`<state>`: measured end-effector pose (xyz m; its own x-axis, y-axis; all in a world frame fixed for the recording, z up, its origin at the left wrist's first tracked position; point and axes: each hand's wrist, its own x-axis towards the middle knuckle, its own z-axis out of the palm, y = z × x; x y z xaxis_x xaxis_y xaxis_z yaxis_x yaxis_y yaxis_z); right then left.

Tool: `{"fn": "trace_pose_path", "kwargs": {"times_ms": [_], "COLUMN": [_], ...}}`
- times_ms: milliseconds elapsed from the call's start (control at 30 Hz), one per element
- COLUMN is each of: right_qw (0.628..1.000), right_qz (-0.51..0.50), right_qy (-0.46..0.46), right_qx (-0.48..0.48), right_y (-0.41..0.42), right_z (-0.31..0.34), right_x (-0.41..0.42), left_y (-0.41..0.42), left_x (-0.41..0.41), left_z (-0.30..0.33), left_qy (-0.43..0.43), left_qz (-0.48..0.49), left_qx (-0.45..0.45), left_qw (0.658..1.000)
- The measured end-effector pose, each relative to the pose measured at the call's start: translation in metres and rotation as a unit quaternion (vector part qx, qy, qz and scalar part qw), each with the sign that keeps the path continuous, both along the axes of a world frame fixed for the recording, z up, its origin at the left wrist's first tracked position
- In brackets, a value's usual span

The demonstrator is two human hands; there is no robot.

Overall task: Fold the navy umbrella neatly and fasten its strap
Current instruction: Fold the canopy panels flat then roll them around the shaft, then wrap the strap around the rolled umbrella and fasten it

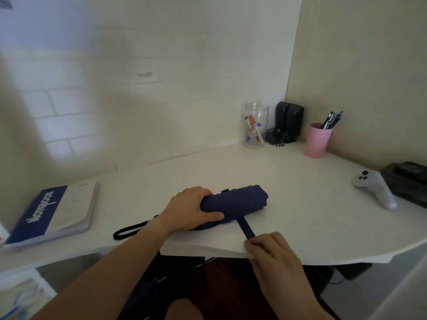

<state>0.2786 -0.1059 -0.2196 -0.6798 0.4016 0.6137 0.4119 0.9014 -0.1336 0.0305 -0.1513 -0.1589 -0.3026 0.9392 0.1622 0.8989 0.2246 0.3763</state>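
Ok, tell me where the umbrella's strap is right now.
In the head view, the strap runs from the rolled navy umbrella toward the desk's near edge, its end pinched by the right hand.

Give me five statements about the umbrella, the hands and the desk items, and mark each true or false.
1. The left hand presses down on the rolled navy umbrella. True.
2. The strap is already wrapped around the umbrella. False: it lies stretched out toward the desk edge, held by the right hand.
3. The pink cup holds pens. True.
4. The notebook lies right of the umbrella. False: it lies to the left.
5. The game controller is held in the right hand. False: it lies on the desk.
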Motion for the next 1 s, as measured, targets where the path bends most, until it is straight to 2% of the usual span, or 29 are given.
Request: {"fn": "trace_pose_path", "kwargs": {"times_ms": [167, 300, 367, 533, 633, 800, 1000], "right_qw": [0.996, 0.991, 0.989, 0.987, 0.987, 0.982, 0.95], "right_qz": [0.087, 0.133, 0.144, 0.16, 0.155, 0.111, 0.097], "right_qy": [0.02, 0.019, 0.022, 0.009, 0.026, 0.113, 0.121], "right_qx": [-0.003, -0.004, -0.002, 0.032, 0.039, -0.101, -0.272], "right_y": [0.002, 0.006, 0.006, 0.004, 0.013, 0.039, 0.046], "right_z": [0.004, 0.011, 0.017, 0.055, 0.077, 0.089, 0.091], "right_x": [0.003, 0.009, 0.012, 0.02, 0.02, 0.014, 0.002], "left_y": [0.009, 0.016, 0.013, 0.007, 0.001, -0.012, -0.016], "left_x": [0.01, 0.023, 0.028, 0.036, 0.04, 0.042, 0.042], "left_z": [0.012, 0.006, -0.004, -0.022, -0.028, -0.03, -0.032], "left_qy": [0.008, 0.135, 0.177, 0.291, 0.353, 0.4, 0.407], "left_qz": [-0.013, -0.034, -0.043, -0.121, -0.138, -0.155, -0.142], "left_qx": [0.016, 0.026, 0.058, 0.225, 0.285, 0.354, 0.388], "left_qw": [1.0, 0.99, 0.982, 0.922, 0.88, 0.831, 0.815]}}
